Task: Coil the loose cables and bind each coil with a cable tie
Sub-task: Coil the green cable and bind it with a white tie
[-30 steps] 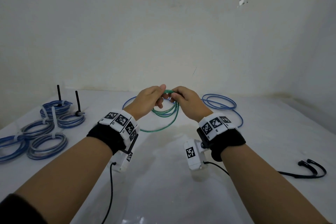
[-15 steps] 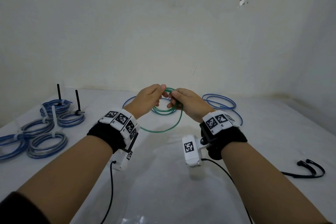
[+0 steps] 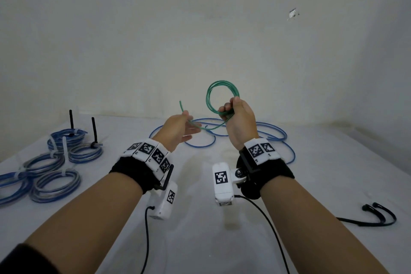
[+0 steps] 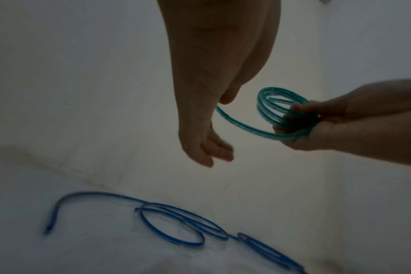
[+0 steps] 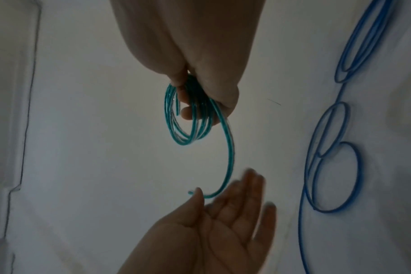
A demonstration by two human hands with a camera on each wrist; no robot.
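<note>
My right hand (image 3: 239, 121) is raised above the table (image 3: 200, 229), fingers curled round the bottom of a small green cable (image 3: 219, 98) coil that stands upright above my fist. Its free tail sweeps down and left across my left hand (image 3: 178, 130), which lies palm up with fingers straight and loose; the cable end rests against my thumb (image 5: 197, 194), not gripped. Just beyond my hands, a loose blue cable (image 3: 275, 133) sprawls on the table. Far left lie tied coils (image 3: 55, 182), and near right, black cable ties (image 3: 378, 218).
</note>
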